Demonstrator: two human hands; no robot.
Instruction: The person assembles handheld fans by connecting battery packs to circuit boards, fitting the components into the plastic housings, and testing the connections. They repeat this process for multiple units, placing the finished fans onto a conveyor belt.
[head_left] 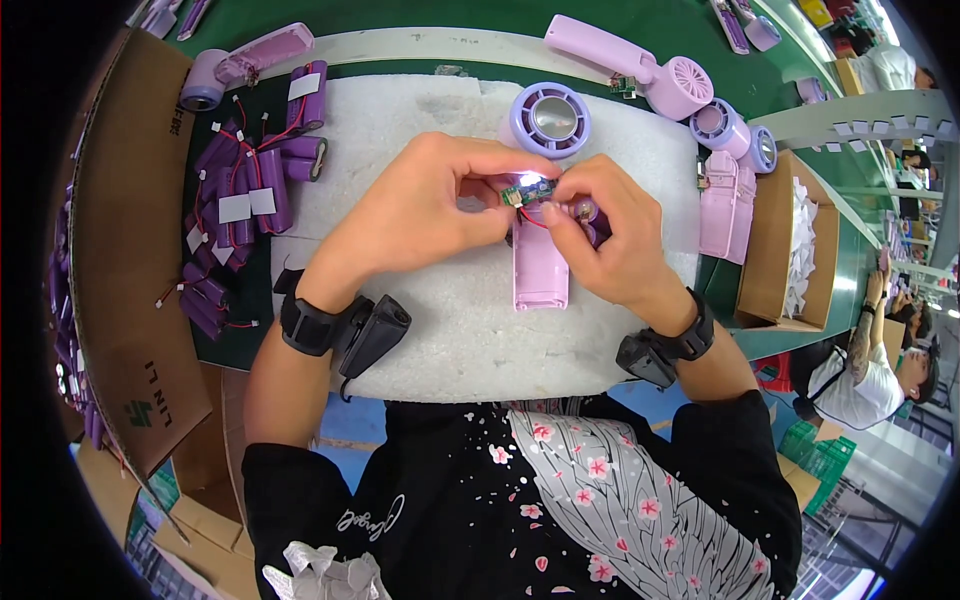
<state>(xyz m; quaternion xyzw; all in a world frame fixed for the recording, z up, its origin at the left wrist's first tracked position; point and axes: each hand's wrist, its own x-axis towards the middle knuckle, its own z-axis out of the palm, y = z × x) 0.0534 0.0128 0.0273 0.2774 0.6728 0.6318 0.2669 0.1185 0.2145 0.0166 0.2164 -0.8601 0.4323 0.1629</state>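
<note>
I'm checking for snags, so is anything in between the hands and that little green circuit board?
Nothing visible: the left hand and right hand hold the green circuit board between them. A red wire shows just below it, over the pink handle shell.

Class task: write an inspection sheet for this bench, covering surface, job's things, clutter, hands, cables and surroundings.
Surface: scuffed white foam pad on a green table.
Job's things: small circuit board, brightly lit, above an open pink handle shell; purple fan head beyond.
Clutter: purple battery cells heaped left; pink fan at far right.
Hands: left hand pinches the board; right hand has fingertips at its right end, grip unclear.
Cables: red wire by the board; red leads among the cells.
Surroundings: cardboard boxes both sides; co-worker at right.
</note>
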